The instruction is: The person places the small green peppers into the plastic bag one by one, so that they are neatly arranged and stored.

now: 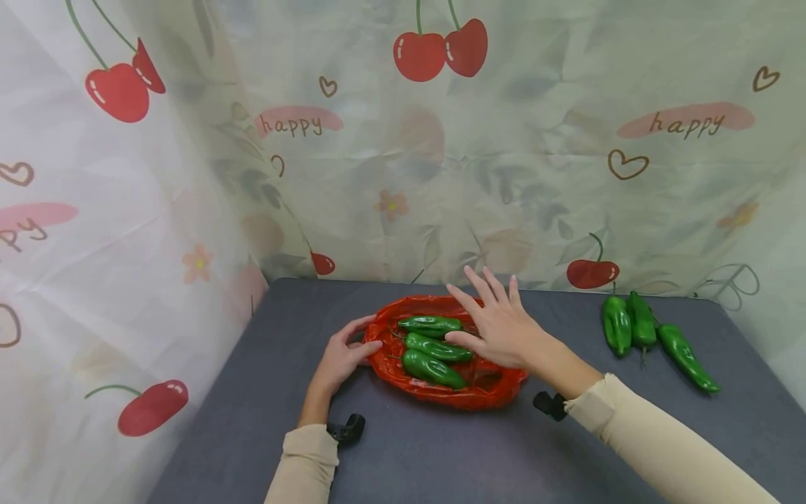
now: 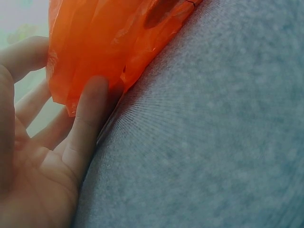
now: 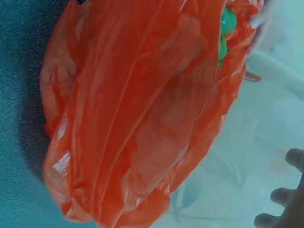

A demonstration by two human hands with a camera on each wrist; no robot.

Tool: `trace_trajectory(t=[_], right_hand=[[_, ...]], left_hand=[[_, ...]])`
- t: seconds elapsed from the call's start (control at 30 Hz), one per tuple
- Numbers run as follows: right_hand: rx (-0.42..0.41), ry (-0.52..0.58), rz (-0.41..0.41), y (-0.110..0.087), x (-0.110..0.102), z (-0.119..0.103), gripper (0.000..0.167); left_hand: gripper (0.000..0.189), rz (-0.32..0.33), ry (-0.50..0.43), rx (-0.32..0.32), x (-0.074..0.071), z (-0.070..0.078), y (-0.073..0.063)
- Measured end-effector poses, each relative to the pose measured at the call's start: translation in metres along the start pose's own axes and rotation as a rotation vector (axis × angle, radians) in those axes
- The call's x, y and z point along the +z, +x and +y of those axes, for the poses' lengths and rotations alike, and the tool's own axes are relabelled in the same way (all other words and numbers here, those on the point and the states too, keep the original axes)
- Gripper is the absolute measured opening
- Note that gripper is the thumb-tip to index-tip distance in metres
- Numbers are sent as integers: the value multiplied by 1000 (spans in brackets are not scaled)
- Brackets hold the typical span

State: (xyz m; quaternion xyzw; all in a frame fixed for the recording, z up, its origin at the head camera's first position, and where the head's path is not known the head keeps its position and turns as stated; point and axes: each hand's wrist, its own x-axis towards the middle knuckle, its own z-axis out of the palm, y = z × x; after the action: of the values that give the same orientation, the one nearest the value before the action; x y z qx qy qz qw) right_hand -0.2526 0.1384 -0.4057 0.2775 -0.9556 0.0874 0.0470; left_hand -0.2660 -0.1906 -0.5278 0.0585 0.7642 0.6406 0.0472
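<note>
A red plastic bag [image 1: 434,397] lies on the table with its mouth spread wide and its rim rolled outward. Three green peppers [image 1: 439,348] rest side by side inside it. My left hand [image 1: 343,357] holds the bag's left edge, thumb and fingers on either side of the plastic; the left wrist view shows the fingers against the orange-red film [image 2: 95,47]. Over the bag's right side, my right hand [image 1: 504,329] is spread with fingers apart and grips nothing. It hides part of the bag's right rim. The right wrist view shows the bag's creased outer side [image 3: 137,114].
Three more green peppers lie at the table's back right: one pepper [image 1: 617,325] beside another pepper [image 1: 642,320], and a third pepper [image 1: 686,358] nearer the right edge. A patterned curtain [image 1: 466,175] hangs behind and to the left of the dark grey table [image 1: 441,455].
</note>
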Motion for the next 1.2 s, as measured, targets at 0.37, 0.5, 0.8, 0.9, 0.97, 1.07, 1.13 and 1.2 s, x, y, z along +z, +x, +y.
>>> trace_trajectory(t=[0.37,0.5,0.8,0.9,0.97,1.07,1.13,1.2], right_hand=[[59,-5,55,-16,-3,16,83],[77,2,71,-21,-2,23,83],[143,20,56,-34,-2,37,82],[163,17,60,-39,1,42,82],[174,8,63,-43,4,46,82],[187,-2,67,-48,8,51,82],[196,3,69,-51,10,54,82],[206,8,71,-54,11,57,82]], left_hand=[[56,8,-1,-10,0,2,0],[58,-4,-6,-13,-1,3,1],[58,1,-2,-15,-1,3,1],[58,-2,0,-19,0,3,1],[58,-4,4,-18,0,3,1],[58,-6,8,-16,0,2,1],[58,-4,10,-14,0,2,1],[58,-2,11,-14,0,2,0]])
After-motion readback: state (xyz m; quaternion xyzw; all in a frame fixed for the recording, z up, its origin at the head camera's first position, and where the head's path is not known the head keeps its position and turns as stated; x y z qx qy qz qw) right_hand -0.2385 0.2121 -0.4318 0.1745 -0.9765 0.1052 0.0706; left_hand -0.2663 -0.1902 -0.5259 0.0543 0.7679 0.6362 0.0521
